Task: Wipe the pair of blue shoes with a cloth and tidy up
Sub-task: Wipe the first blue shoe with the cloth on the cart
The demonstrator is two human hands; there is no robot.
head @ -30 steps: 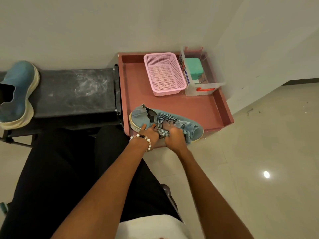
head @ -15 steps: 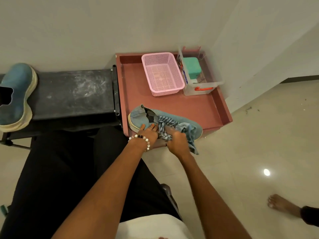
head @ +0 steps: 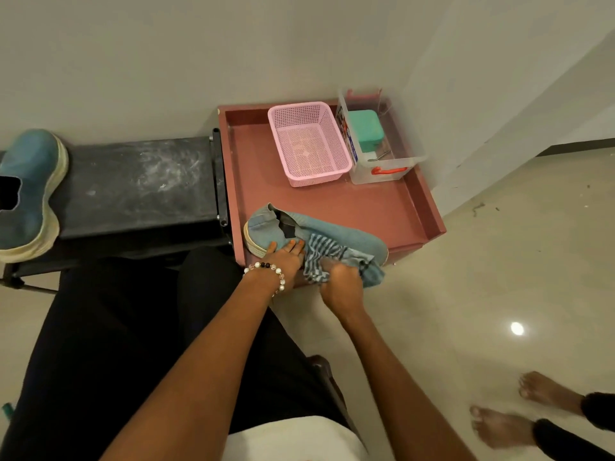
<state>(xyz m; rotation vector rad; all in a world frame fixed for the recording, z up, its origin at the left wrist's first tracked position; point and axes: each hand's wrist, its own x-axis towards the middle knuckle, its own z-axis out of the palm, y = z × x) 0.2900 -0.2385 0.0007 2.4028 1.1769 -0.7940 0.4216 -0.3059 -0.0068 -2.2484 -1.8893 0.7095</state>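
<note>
One blue shoe (head: 336, 232) lies on its side at the front edge of the pink tray table (head: 382, 211), heel to the left. My left hand (head: 286, 257), with a bead bracelet at the wrist, presses on the shoe's heel part with straight fingers. My right hand (head: 339, 281) grips a blue striped cloth (head: 329, 257) bunched against the near side of the shoe; part of the cloth hangs over the tray's edge. The second blue shoe (head: 28, 191) sits on the dark bench (head: 139, 184) at far left.
A pink mesh basket (head: 309, 144) and a clear plastic box (head: 382, 144) holding a green object stand at the back of the tray. A wall runs behind. Another person's bare feet (head: 519, 414) stand on the tiled floor at lower right.
My right hand has drawn the cloth back along the shoe toward me and the heel side. Another person's feet have stepped into view at lower right.
</note>
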